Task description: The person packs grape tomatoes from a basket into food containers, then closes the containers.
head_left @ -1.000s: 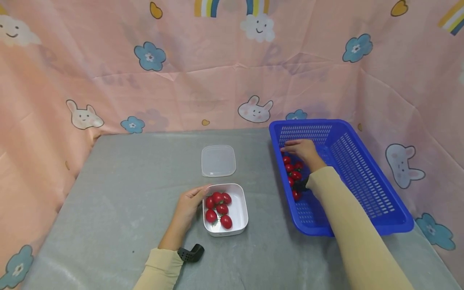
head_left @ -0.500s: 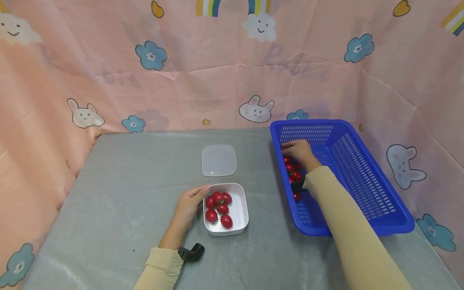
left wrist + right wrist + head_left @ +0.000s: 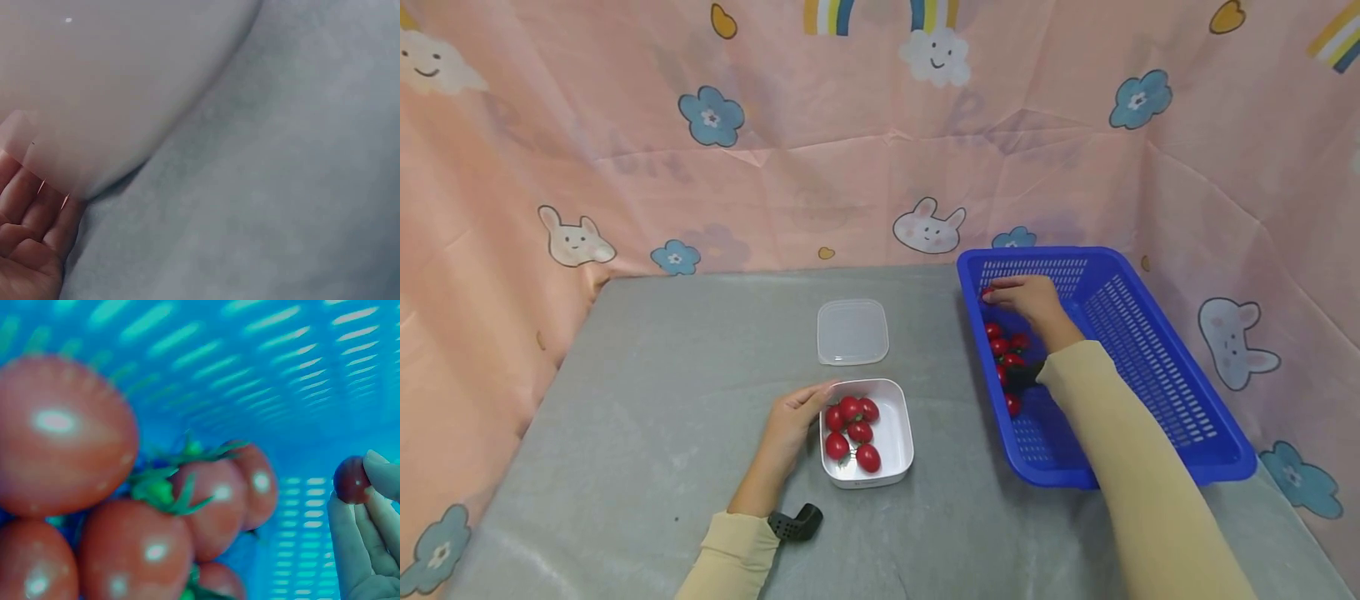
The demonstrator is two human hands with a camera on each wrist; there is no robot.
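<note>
In the head view, my left hand (image 3: 790,417) rests against the left side of a white square container (image 3: 891,425), fingertips right at its rim. Several cherry tomatoes (image 3: 860,432) lie in the container. The left wrist view shows that hand's fingers (image 3: 59,225) against the container's pale outer wall (image 3: 125,75). Over the far left part of the blue basket (image 3: 1180,400), my right hand (image 3: 1033,302) pinches one small cherry tomato (image 3: 351,480) between thumb and fingers. More cherry tomatoes (image 3: 134,550) with green stems lie along the basket's left wall, large in the right wrist view.
A translucent square lid (image 3: 852,333) lies on the grey tabletop (image 3: 685,400) behind the container. Pink printed cloth (image 3: 820,183) hangs at the back and both sides. The basket's high slotted walls surround my right hand.
My right hand has risen slightly and moved back inside the basket; a tomato now shows at its fingertips. My left hand and the white container have stayed in place.
</note>
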